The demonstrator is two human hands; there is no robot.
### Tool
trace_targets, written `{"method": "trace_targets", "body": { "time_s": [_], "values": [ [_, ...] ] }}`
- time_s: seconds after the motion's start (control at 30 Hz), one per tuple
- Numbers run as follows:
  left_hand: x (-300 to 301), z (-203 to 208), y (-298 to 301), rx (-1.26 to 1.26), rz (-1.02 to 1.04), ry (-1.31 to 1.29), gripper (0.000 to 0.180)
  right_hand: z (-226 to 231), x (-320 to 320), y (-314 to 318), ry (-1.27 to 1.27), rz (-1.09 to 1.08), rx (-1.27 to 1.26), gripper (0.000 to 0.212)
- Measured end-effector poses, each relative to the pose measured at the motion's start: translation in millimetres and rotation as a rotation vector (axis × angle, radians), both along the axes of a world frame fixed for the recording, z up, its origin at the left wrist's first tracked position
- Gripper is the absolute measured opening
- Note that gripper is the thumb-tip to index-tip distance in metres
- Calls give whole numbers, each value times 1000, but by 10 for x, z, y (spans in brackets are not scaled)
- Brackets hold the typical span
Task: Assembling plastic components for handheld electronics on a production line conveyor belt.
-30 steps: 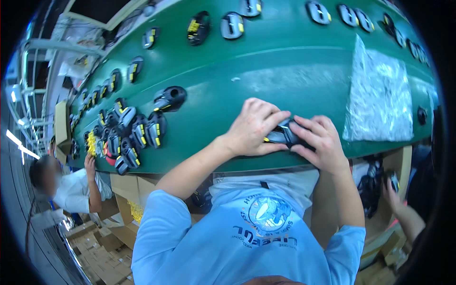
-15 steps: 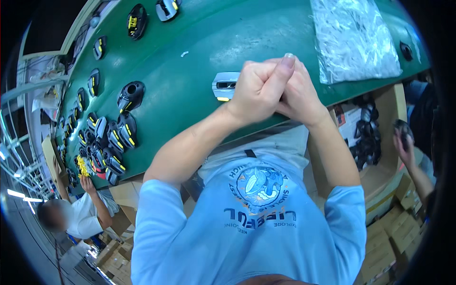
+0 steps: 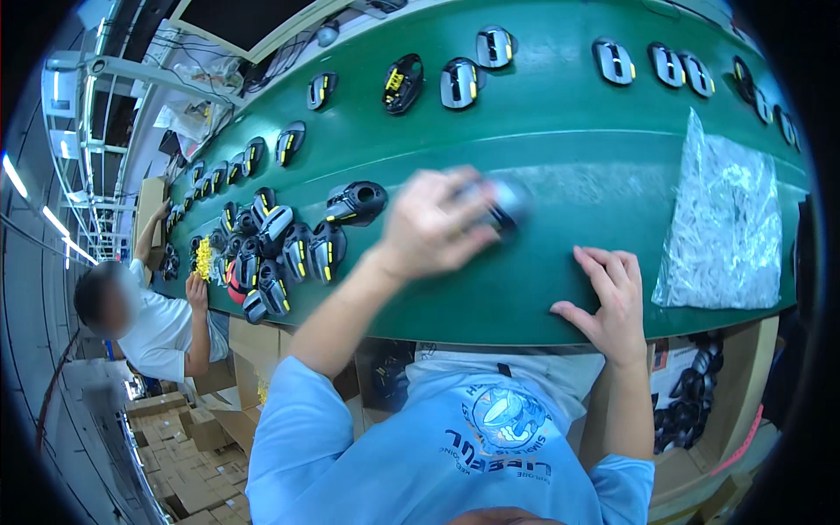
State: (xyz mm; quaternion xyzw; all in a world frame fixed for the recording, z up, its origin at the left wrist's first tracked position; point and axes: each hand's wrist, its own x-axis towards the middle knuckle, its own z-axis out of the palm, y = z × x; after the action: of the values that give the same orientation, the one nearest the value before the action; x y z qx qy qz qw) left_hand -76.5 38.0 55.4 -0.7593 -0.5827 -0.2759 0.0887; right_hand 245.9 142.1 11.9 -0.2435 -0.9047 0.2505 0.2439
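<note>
My left hand (image 3: 433, 229), smeared by motion, has its fingers closed on a grey-and-black plastic housing (image 3: 510, 201) over the green tabletop (image 3: 542, 315). The housing is rounded, and its details are blurred. My right hand (image 3: 615, 299) is held near the front edge with thumb and fingers apart, and nothing is in it. To the left of my left hand sits a black-and-grey housing (image 3: 357, 203) with a round opening and yellow pads. Beyond it, a heap of similar housings (image 3: 296, 249) with yellow pads is piled together.
A clear bag (image 3: 717, 223) of small white pieces lies at the right. Several housings (image 3: 458, 83) line the far side. A co-worker (image 3: 162, 324) at the left reaches toward yellow parts (image 3: 203, 260). Below the edge, a carton (image 3: 744, 389) holds black parts.
My hands, clasped together before, are now apart. My left hand has taken hold of the housing that lay on the table, and my right hand has opened. The view has shifted.
</note>
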Motion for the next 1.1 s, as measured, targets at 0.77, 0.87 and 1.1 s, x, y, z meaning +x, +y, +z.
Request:
{"method": "trace_targets", "body": {
  "time_s": [0.77, 0.87, 1.1],
  "values": [
    [-559, 18, 304, -598, 203, -1451, 42, 9, 70, 42, 49, -15, 22, 47],
    [-206, -184, 186, -739, 177, -1256, 38, 26, 89, 92, 175, 79, -21, 38],
    [473, -282, 88, -157, 27, -203, 71, 473, 964, 1367, 261, -599, 153, 20]
  ]
}}
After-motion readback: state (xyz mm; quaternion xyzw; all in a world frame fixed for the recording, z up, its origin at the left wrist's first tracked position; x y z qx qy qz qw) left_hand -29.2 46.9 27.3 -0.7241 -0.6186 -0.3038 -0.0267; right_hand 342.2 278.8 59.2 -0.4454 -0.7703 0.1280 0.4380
